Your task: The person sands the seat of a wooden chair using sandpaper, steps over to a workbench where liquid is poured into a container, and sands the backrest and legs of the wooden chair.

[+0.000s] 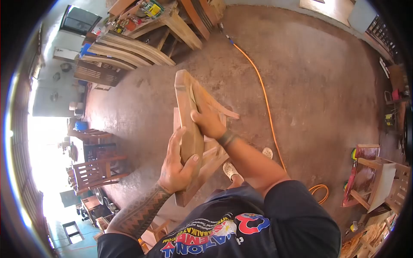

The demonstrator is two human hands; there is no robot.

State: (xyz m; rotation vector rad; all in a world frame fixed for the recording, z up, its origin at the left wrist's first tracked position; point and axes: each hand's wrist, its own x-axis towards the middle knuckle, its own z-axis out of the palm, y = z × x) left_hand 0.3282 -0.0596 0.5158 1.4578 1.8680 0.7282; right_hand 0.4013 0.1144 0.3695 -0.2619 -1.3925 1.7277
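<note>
A long, thick wooden piece (pixel 186 103) with a rounded far end stands out in front of me, tilted away from my body. My left hand (pixel 174 167) grips its near part, fingers along the left side and the thumb across the face. Higher up, my right hand (pixel 208 122) wraps around the right edge; most of its fingers are hidden. Below and behind the piece is a wooden frame (pixel 211 161) with a curved slat (pixel 226 111) reaching to the right. Whether the piece is joined to that frame, I cannot tell.
An orange hose (pixel 263 88) crosses the brown floor on the right and coils near my side. Curved slats (pixel 129 49) are stacked by a cluttered workbench (pixel 172 23). A wooden chair (pixel 97 172) stands at left, and wooden furniture (pixel 378 180) at right.
</note>
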